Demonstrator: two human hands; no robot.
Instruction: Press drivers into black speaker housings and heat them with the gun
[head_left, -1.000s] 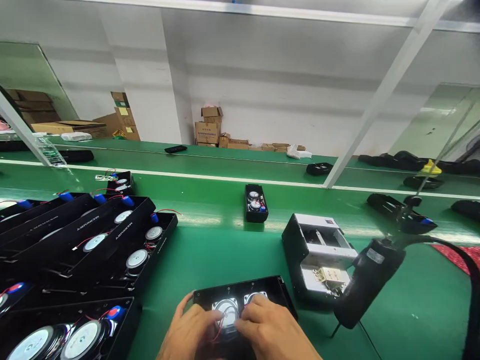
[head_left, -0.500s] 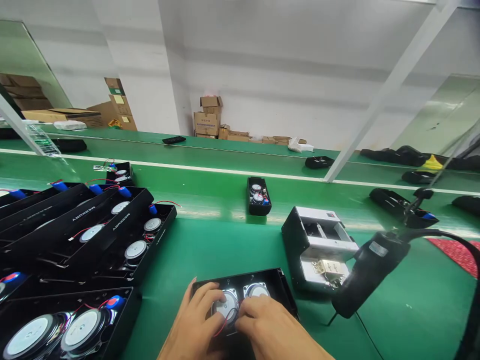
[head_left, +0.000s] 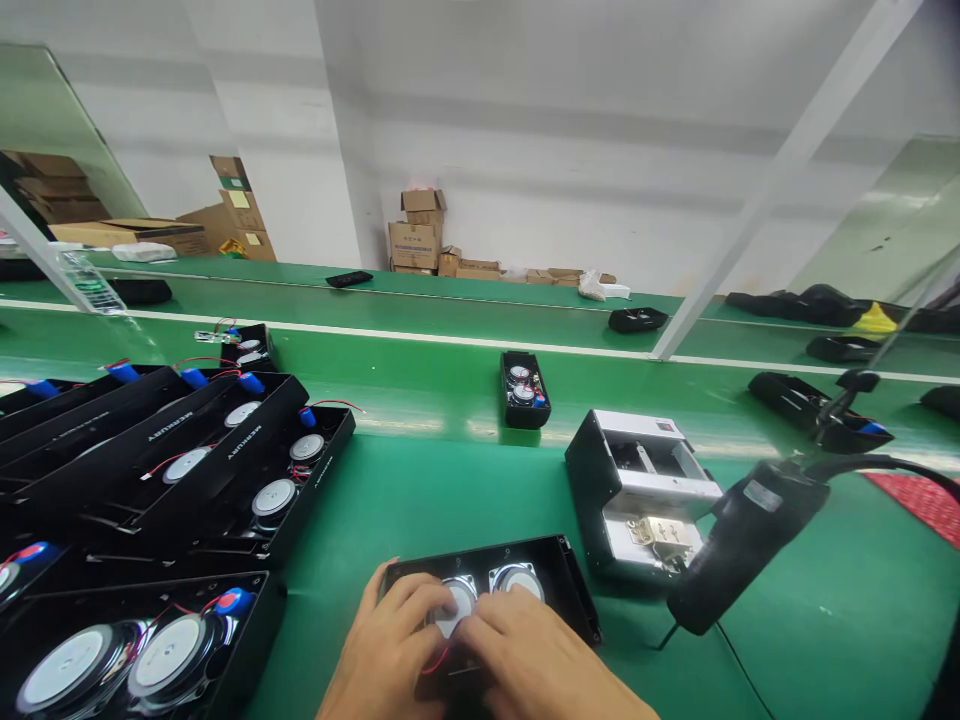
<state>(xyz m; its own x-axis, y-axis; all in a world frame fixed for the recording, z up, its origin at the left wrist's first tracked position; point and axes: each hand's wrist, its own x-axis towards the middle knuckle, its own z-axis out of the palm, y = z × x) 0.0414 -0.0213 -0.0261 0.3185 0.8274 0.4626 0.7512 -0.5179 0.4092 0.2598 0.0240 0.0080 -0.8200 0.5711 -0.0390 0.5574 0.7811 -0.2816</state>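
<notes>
A black speaker case (head_left: 555,575) lies open on the green bench in front of me, with two round speakers set in it. The left speaker (head_left: 454,606) is partly covered by my fingers, the right speaker (head_left: 519,578) by my right hand. My left hand (head_left: 394,640) reaches over the case's left end with bent, closed fingertips. My right hand (head_left: 536,645) has its fingers pinched together, close against the left fingertips. A short red wire (head_left: 435,660) shows just below them. Whatever is between the fingertips is hidden.
More speaker cases (head_left: 240,470) with blue cylinders and red wires are stacked at left. To the right stand a black-and-silver machine (head_left: 641,495) and a hanging black electric screwdriver (head_left: 750,545). Beyond, a green conveyor (head_left: 420,375) carries another case (head_left: 525,390).
My right hand's fingers have shifted left toward my left fingertips, covering more of the wire. The case stays in place. The view has moved slightly.
</notes>
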